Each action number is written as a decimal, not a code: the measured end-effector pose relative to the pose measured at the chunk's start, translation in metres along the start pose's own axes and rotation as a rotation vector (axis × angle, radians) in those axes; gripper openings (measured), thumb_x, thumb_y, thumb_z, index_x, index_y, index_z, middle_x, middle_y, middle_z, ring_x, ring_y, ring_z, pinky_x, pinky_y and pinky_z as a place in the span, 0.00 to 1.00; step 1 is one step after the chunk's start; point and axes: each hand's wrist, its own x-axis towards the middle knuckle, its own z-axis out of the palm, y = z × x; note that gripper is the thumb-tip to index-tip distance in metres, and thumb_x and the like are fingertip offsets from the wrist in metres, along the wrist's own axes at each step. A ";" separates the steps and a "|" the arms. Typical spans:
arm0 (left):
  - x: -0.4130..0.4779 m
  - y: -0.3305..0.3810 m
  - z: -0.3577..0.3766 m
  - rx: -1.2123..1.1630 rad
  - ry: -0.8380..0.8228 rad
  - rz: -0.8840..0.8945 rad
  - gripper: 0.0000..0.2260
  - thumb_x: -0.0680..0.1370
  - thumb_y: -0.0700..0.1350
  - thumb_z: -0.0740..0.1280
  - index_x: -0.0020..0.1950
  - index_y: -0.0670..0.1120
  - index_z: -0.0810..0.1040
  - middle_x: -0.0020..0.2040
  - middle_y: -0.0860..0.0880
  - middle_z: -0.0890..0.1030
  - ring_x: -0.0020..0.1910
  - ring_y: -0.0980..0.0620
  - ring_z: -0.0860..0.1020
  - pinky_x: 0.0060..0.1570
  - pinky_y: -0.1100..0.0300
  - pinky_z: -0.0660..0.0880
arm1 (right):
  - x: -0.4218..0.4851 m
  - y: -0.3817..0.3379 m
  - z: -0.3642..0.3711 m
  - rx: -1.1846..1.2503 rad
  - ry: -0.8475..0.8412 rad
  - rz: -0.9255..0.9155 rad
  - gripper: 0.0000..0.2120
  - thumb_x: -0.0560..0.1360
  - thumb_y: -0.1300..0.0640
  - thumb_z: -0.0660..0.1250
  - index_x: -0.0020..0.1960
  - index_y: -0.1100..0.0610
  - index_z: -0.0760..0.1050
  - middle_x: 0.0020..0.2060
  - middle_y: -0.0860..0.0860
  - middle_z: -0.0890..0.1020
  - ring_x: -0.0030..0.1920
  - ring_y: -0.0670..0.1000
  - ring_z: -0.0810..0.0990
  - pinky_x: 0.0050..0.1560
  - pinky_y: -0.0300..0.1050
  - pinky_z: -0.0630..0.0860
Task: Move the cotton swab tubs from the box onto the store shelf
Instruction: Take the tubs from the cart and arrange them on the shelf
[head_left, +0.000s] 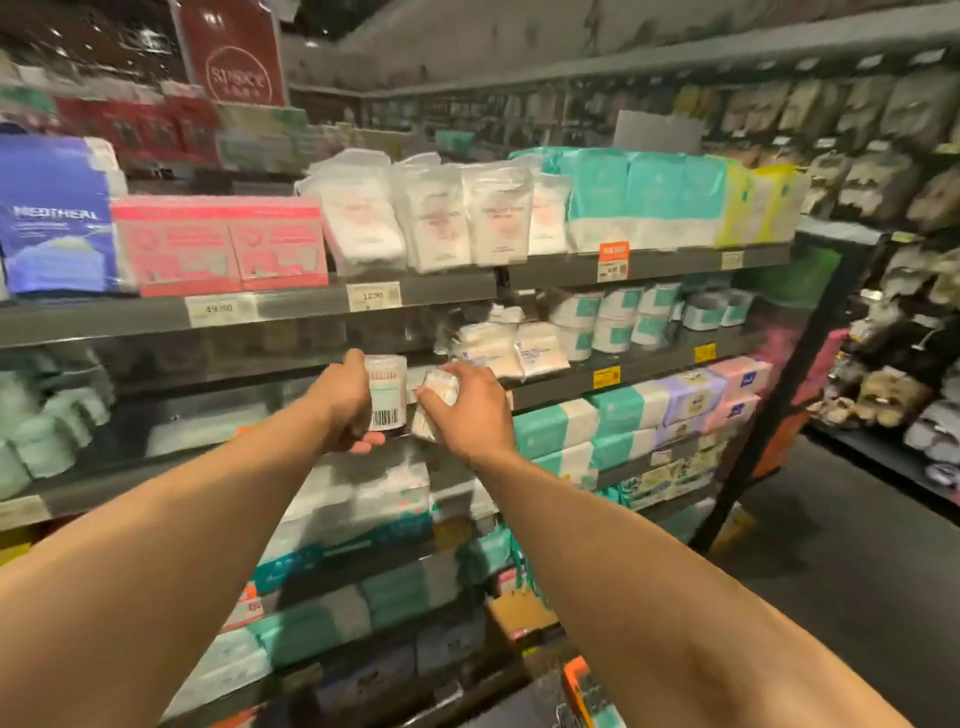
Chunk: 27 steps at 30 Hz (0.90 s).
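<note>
**Two tubs held up at the middle shelf**

From my feed, both arms reach in from 6 o'clock and meet near the centre of the view. The left hand (343, 402) has its fingers curled round a cotton swab tub (385, 397), which stands upright with its barcode facing me, just at 9 o'clock of centre. The right hand (472, 410) grips a second tub (437, 402) from above. That one is tilted and too blurred for me to read. The two tubs sit just beside each other, in front of the open gap under the top shelf rail (311, 304).

The store shelf (649, 370) is dark grey metal, and yellow labels are clipped to its edge at 3 o'clock. More white tubs with teal labels (597, 322) stand on it towards 2 o'clock, with small flat packets (519, 351) near them.

On the top tier there is a blue box (52, 218) at 9 o'clock, pink boxes (218, 244) at 10, white cotton pad bags (441, 218) at 12 and teal packs (644, 202) at 1. A red sign (234, 52) hangs at 11 o'clock.

Lower tiers towards 6 o'clock hold teal and white packs, and some brown cardboard (519, 616) shows there. The dark floor (831, 561) runs off at 4 o'clock, past a second rack of soft goods (909, 364) at 3.
</note>
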 end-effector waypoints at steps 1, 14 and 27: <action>0.011 -0.002 -0.011 -0.029 0.030 0.001 0.27 0.82 0.60 0.44 0.62 0.45 0.76 0.42 0.37 0.84 0.32 0.42 0.82 0.32 0.61 0.75 | 0.010 -0.007 0.011 0.010 -0.009 -0.017 0.26 0.76 0.40 0.69 0.69 0.54 0.75 0.64 0.54 0.77 0.65 0.55 0.74 0.65 0.49 0.71; 0.115 -0.041 -0.102 -0.044 0.413 -0.052 0.41 0.75 0.71 0.41 0.61 0.41 0.77 0.53 0.37 0.84 0.47 0.36 0.84 0.47 0.45 0.82 | 0.093 -0.035 0.132 0.157 -0.180 -0.134 0.26 0.78 0.41 0.69 0.72 0.52 0.72 0.73 0.50 0.68 0.70 0.51 0.71 0.67 0.47 0.69; 0.176 -0.087 -0.190 0.000 0.427 -0.014 0.35 0.80 0.69 0.49 0.65 0.39 0.71 0.54 0.39 0.82 0.45 0.41 0.85 0.39 0.48 0.83 | 0.125 -0.074 0.243 0.136 -0.304 -0.223 0.25 0.76 0.44 0.72 0.69 0.52 0.77 0.68 0.50 0.74 0.68 0.52 0.73 0.64 0.44 0.71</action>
